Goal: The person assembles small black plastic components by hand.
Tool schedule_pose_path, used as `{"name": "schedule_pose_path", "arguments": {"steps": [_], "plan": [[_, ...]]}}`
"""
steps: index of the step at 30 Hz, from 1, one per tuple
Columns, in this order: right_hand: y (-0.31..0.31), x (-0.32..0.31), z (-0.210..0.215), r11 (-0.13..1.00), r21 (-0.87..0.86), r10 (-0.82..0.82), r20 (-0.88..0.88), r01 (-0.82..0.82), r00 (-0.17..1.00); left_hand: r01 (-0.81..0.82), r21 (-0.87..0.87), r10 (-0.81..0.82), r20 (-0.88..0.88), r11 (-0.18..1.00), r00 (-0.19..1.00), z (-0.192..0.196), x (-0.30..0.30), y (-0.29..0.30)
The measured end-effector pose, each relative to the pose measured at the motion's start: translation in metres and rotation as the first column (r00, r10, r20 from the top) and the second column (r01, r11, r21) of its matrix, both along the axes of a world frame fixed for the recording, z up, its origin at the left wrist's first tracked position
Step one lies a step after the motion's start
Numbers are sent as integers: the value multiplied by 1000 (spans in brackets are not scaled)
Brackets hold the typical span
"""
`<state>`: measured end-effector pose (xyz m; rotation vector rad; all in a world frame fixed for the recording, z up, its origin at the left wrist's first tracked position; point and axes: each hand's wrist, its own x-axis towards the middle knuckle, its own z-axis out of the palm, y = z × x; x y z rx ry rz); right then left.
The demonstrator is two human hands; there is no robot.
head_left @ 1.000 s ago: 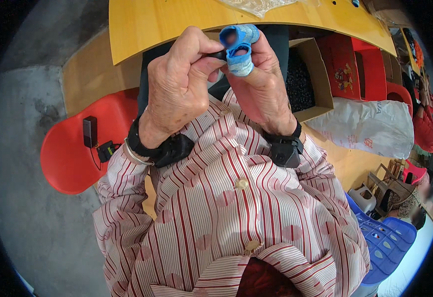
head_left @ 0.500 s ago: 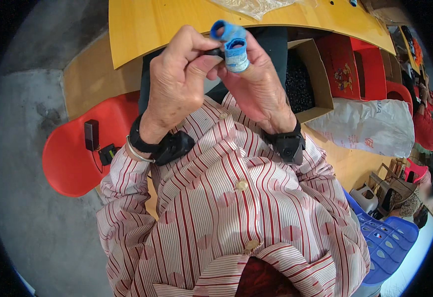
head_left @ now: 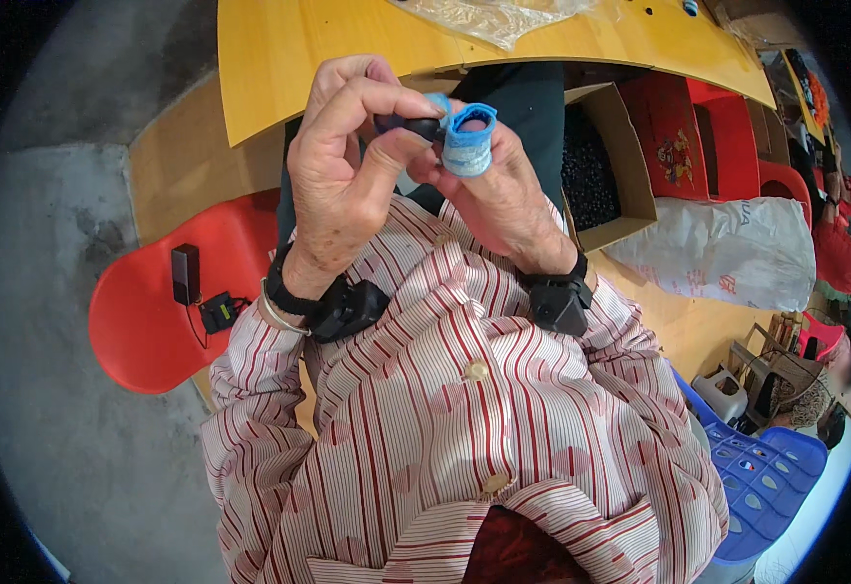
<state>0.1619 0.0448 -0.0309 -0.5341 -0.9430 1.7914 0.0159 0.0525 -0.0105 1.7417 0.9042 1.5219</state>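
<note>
My left hand (head_left: 338, 161) pinches a small, dark, rounded black piece (head_left: 425, 127) between thumb and index finger, below the edge of the yellow table. Right beside it, my right hand (head_left: 508, 185) has its fingers curled in toward the piece. Blue-and-white wrapping (head_left: 469, 151) covers my right thumb, and a second blue wrap shows partly on a finger behind it. My right fingertips are mostly hidden, so I cannot make out what they grip. Dark straps with small black devices sit on both wrists.
Beyond my hands curves the yellow table (head_left: 328, 58), with clear plastic film (head_left: 503, 18) on it. An open cardboard box (head_left: 625, 229) of small black pieces stands to the right, near red boxes (head_left: 674, 131) and a whitish plastic bag (head_left: 727, 248). A red chair (head_left: 138, 331) holds black devices.
Both hands have come slightly nearer to me. My right hand's blue-wrapped finger has lowered behind the thumb, and the black piece shows more plainly in my left fingers.
</note>
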Motion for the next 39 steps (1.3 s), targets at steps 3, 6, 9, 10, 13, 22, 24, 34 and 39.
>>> {"name": "schedule_pose_path", "arguments": {"steps": [3, 6, 9, 10, 13, 22, 24, 34, 39], "plan": [[-3, -5, 3, 998, 40, -59, 4, 58, 998, 40, -48, -36, 97, 998, 995, 0, 4, -1], [-2, -4, 5, 994, 87, -69, -32, 72, 997, 52, -37, -47, 116, 998, 992, 1, 5, -1], [0, -2, 13, 982, 162, -115, 86, 100, 990, 42, -1, -42, 115, 999, 992, 0, 6, 0], [0, -5, 17, 977, 159, -158, 86, 143, 984, 38, -15, -36, 104, 999, 994, -1, 5, 0], [5, -2, 11, 950, 236, -248, 160, 207, 956, 63, -80, -52, 128, 995, 990, -1, 5, -3], [14, 12, 9, 625, 767, -629, 386, 144, 674, 181, -149, -174, 60, 972, 983, 0, -16, -9], [16, 14, 8, 543, 833, -690, 371, 107, 621, 167, -182, -165, 25, 969, 986, 0, -22, -11], [18, 13, 15, 424, 901, -710, 271, 87, 650, 147, -77, -158, -151, 986, 976, 9, -13, -15], [17, 16, 16, 435, 898, -686, 284, 65, 670, 111, 4, -108, -179, 994, 978, 9, -11, -16]]}}
